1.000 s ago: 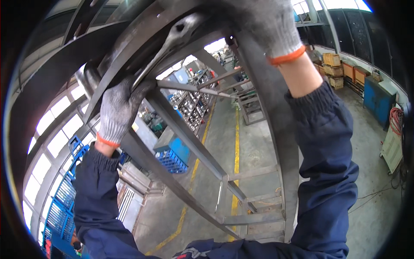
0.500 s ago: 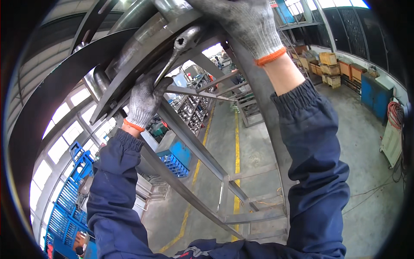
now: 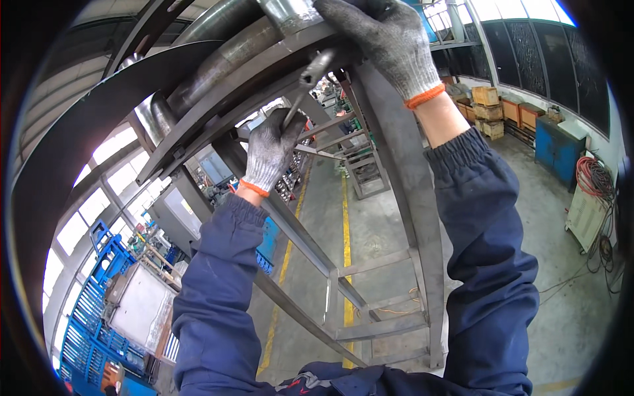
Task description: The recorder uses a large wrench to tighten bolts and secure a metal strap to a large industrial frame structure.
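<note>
My left hand (image 3: 272, 148), in a grey knit work glove with an orange cuff, is closed round the handle of a metal wrench (image 3: 308, 80). The wrench tilts up to the right, and its holed head is just under the curved steel rim (image 3: 231, 89) of a large frame. Higher up, my right hand (image 3: 396, 49), gloved alike, rests against the top of that frame beside a shiny steel cylinder (image 3: 290, 14). Its thumb points left along the rim. The other fingers are mostly hidden or cut off by the upper picture edge.
Steel legs and crossbars (image 3: 383, 327) of the frame stand below my arms. Blue metal racking (image 3: 89, 323) is at the lower left. Wooden crates (image 3: 487, 109), a blue cabinet (image 3: 558, 148) and a coiled red hose (image 3: 594, 177) stand along the right.
My left hand and the wrench have moved to the right, nearer my right hand. My right hand stays at the top of the frame. The whole view has shifted slightly.
</note>
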Demonstrator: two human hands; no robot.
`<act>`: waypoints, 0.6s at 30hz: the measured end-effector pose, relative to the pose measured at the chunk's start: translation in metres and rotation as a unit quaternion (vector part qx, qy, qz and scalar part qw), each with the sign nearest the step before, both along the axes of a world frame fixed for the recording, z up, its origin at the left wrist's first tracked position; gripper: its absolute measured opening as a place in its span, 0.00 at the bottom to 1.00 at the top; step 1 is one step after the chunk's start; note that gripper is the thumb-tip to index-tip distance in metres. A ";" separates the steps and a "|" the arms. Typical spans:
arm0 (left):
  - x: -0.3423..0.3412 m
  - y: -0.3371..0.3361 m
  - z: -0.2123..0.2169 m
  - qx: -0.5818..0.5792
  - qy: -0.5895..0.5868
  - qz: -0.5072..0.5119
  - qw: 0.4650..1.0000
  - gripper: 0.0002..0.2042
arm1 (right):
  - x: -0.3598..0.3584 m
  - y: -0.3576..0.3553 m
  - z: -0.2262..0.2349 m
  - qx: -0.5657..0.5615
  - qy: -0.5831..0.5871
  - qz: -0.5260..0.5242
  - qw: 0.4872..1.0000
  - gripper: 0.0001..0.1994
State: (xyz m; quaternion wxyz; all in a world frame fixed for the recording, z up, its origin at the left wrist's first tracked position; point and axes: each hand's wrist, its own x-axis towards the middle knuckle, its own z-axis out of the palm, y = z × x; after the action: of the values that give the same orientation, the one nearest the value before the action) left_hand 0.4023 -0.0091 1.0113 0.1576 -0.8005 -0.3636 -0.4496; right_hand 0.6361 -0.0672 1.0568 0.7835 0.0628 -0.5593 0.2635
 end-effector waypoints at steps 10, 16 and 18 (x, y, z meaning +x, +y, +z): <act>-0.016 -0.073 0.018 -0.014 0.091 0.058 0.994 0.23 | 0.012 0.010 -0.060 0.019 0.067 -0.333 0.940 0.13; -0.024 -0.122 0.051 0.069 0.172 0.189 0.964 0.21 | -0.047 -0.020 -0.078 -0.142 -0.093 -0.006 0.985 0.23; -0.021 -0.136 0.059 0.076 0.201 0.237 0.947 0.21 | -0.059 -0.017 -0.068 -0.097 -0.076 0.074 0.990 0.23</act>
State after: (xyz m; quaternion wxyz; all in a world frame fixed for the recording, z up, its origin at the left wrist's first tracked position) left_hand 0.3808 -0.1451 1.0702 0.3901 -0.7508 -0.4680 -0.2552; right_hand 0.5772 -0.0841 0.9886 0.7192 0.0073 -0.5832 0.3776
